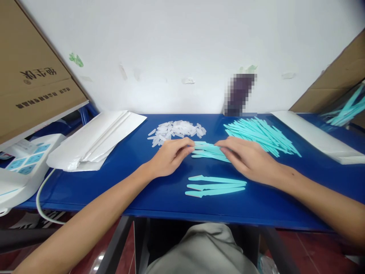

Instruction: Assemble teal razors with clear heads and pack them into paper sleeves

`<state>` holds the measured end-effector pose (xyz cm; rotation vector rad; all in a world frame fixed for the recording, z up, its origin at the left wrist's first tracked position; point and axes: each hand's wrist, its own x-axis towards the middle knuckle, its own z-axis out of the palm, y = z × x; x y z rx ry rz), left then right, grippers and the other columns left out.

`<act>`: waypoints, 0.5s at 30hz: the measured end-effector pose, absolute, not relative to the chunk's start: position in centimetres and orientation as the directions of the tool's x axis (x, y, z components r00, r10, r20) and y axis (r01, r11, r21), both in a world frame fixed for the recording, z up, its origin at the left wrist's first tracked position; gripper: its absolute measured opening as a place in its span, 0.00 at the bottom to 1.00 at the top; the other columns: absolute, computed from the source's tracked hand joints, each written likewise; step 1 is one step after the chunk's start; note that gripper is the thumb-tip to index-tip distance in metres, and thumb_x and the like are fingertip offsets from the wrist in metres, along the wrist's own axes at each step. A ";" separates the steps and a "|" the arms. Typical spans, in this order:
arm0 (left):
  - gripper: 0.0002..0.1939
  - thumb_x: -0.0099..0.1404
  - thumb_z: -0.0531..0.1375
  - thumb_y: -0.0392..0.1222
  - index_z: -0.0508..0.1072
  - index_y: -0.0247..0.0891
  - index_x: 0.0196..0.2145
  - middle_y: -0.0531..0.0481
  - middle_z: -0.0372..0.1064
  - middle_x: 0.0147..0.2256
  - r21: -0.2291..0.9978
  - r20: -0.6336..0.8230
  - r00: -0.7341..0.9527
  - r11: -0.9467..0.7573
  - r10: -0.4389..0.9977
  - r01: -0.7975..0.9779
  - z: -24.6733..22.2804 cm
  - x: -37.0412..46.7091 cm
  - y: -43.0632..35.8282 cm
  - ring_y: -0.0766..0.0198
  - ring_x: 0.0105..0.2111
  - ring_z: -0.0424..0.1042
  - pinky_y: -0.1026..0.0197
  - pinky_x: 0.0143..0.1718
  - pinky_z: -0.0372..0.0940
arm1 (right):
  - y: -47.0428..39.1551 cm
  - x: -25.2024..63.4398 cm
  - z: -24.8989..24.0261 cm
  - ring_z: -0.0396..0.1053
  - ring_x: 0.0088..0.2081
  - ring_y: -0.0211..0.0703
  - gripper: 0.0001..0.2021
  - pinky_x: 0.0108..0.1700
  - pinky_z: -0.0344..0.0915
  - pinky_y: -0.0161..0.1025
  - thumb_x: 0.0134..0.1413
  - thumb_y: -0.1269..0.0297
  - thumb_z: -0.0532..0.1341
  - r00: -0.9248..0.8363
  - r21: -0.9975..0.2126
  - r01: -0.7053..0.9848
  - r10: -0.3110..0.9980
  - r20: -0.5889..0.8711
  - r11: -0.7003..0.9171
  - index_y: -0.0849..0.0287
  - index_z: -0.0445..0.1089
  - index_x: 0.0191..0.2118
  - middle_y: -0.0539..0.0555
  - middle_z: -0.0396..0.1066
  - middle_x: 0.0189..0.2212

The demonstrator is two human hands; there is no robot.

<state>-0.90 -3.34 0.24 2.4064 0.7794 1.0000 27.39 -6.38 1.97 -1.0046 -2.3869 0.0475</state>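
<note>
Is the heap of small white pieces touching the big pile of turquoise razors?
Apart. The head view shows bare blue tabletop between the heap of white pieces and the pile of turquoise razors.

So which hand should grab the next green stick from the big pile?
Probably the right hand: it's beside the big green pile, while the left hand is nearer the white pieces.

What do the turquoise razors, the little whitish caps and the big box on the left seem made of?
Turquoise razors: probably molded plastic with a smooth satin finish, judging by their even color; the blades are too small to tell.
Whitish caps: likely plastic, translucent, given their cloudy look.
Big box: cardboard, matte, from its plain brown surface.
</note>
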 end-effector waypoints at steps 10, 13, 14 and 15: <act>0.09 0.75 0.52 0.44 0.61 0.41 0.35 0.57 0.59 0.24 0.552 0.516 0.361 -0.624 0.777 0.553 1.3 -3.4 -0.9 0.66 0.24 0.58 0.61 0.30 0.53 | -5.8 27.4 0.9 0.74 0.37 0.48 0.16 0.36 0.68 0.45 0.74 0.64 0.51 -0.558 -0.171 0.715 0.701 0.444 0.678 0.60 0.75 0.52 0.59 0.74 0.41; 0.06 0.70 0.54 0.44 0.59 0.42 0.37 0.60 0.54 0.21 0.682 0.471 0.224 -0.513 0.853 0.522 1.0 -5.2 0.6 0.66 0.21 0.53 0.61 0.27 0.50 | -5.2 27.7 0.2 0.73 0.41 0.51 0.17 0.39 0.68 0.47 0.74 0.63 0.51 -0.558 -0.140 0.735 0.710 0.429 0.663 0.61 0.75 0.53 0.60 0.75 0.40; 0.07 0.69 0.55 0.44 0.59 0.42 0.37 0.62 0.52 0.20 0.724 0.449 0.204 -0.488 0.870 0.488 0.9 -5.6 1.0 0.66 0.20 0.52 0.61 0.26 0.49 | -5.1 27.8 0.0 0.72 0.41 0.52 0.17 0.40 0.68 0.48 0.74 0.63 0.51 -0.558 -0.134 0.741 0.714 0.423 0.658 0.61 0.76 0.53 0.60 0.75 0.40; 0.07 0.69 0.55 0.45 0.59 0.42 0.38 0.63 0.50 0.19 0.756 0.432 0.193 -0.470 0.881 0.454 0.7 -5.9 1.3 0.66 0.19 0.50 0.62 0.25 0.49 | -5.0 27.9 -0.1 0.72 0.41 0.53 0.17 0.41 0.68 0.50 0.74 0.62 0.51 -0.559 -0.128 0.746 0.719 0.413 0.654 0.61 0.76 0.53 0.60 0.75 0.39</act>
